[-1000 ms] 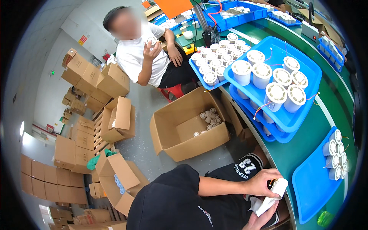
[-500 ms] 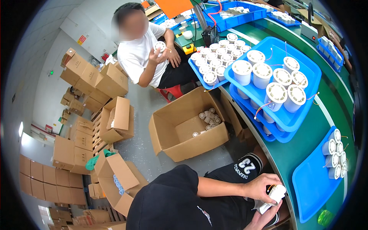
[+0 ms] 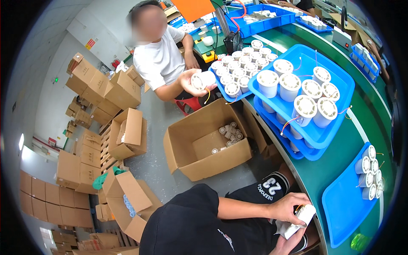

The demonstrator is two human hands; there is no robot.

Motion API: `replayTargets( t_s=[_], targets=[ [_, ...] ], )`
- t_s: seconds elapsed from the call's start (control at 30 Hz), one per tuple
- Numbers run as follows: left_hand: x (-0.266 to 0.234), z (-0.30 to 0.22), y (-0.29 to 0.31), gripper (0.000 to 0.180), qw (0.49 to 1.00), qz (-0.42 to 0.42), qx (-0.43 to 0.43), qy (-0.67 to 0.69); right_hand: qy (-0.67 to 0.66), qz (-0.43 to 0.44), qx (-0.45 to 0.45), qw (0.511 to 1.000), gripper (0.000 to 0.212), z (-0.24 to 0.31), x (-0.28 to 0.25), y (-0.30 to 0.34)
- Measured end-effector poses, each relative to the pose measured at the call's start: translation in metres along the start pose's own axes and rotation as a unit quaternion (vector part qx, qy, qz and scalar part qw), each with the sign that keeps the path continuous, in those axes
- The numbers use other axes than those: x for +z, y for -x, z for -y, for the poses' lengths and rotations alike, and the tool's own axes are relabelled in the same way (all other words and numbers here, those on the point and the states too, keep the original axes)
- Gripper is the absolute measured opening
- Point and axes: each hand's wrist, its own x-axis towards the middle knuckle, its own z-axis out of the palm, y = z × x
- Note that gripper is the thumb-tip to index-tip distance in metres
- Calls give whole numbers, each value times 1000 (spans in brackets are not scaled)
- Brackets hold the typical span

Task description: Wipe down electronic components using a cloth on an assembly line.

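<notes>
At the table's edge, low on the right, a white cylindrical housing lies tilted between both my hands. My left hand reaches in from the left and grips its upper side, thumb and fingers curled. Beneath it, my right hand closes round the lower end, partly cut off by the frame's bottom. Short orange and yellow wires stick out by my left fingertips. A pale, thin piece shows beside the housing; its kind is unclear. On the green table nearby lies a blue tray with several white cylinders.
Stacked blue trays carry white slotted-top cylinders with wires. A co-worker's hand holds another white cylinder beside them. On the floor, an open carton contains small white parts. More cartons stand left. A green object sits near the tray.
The co-worker's hand has come forward and down toward the trays with its cylinder. The housing in my hands has turned slightly; both hands keep hold. The whole view has shifted a little.
</notes>
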Motion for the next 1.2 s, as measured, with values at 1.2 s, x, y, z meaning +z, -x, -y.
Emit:
replayTargets(
  t_s=[1.2],
  targets=[
    [-17, 13, 7, 50, 992, 5, -71, 103, 202, 131, -200, 950, 48, 19, 21, 15]
  ],
)
